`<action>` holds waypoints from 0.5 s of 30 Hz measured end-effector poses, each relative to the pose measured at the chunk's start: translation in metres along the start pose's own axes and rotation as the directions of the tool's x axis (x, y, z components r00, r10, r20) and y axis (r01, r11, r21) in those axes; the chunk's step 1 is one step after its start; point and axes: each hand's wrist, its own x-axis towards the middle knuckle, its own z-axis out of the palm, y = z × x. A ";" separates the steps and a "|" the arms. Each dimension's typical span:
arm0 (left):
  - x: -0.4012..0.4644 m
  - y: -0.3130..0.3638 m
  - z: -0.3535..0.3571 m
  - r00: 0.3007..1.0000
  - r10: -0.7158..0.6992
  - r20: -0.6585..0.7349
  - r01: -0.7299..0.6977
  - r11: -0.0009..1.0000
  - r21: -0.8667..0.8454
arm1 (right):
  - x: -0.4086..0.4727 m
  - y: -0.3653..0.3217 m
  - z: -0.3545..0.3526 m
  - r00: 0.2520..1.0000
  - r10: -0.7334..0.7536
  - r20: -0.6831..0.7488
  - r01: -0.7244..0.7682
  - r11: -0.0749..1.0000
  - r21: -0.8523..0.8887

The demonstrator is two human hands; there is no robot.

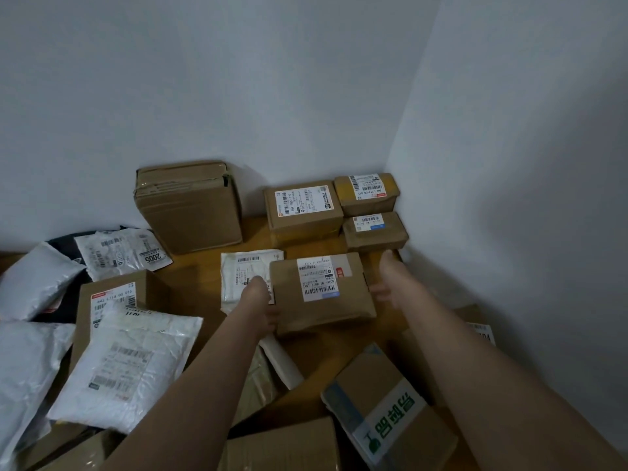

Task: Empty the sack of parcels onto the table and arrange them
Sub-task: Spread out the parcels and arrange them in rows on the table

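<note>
Setting: a wooden table [258, 232] pushed into a corner of two pale walls [238, 79].
Left hand: the left hand [260, 297] grips the left edge of a flat brown box [321, 294], thumb on top, fingers under the side.
Right hand: the right hand [390, 277] stands spread at the box's right edge, palm facing it; whether it touches the cardboard cannot be told.
Held box: label facing up, over the middle of the table, partly covering a white mailer [244, 273].
Back row: a large taped carton [190, 205] leans against the wall; to its right sits a medium labelled box [302, 209], then two small boxes [370, 195] in the corner, one behind the other.
Left side: a loose heap of grey poly mailers [34, 277] and white poly mailers [129, 365], overlapping a labelled carton [112, 294].
Near edge: a carton with green print [390, 409] lies tilted among other boxes.
</note>
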 end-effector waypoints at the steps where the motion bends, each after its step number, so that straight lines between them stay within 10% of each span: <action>1: 0.001 -0.002 0.001 1.000 -0.003 0.009 0.003 1.000 0.016 | 0.001 0.002 0.000 1.000 0.006 0.003 -0.006 0.999 -0.047; 15: 0.012 -0.010 0.015 0.994 0.107 0.011 -0.108 0.994 0.030 | 0.012 0.024 0.013 0.984 -0.111 0.140 0.147 0.949 -0.277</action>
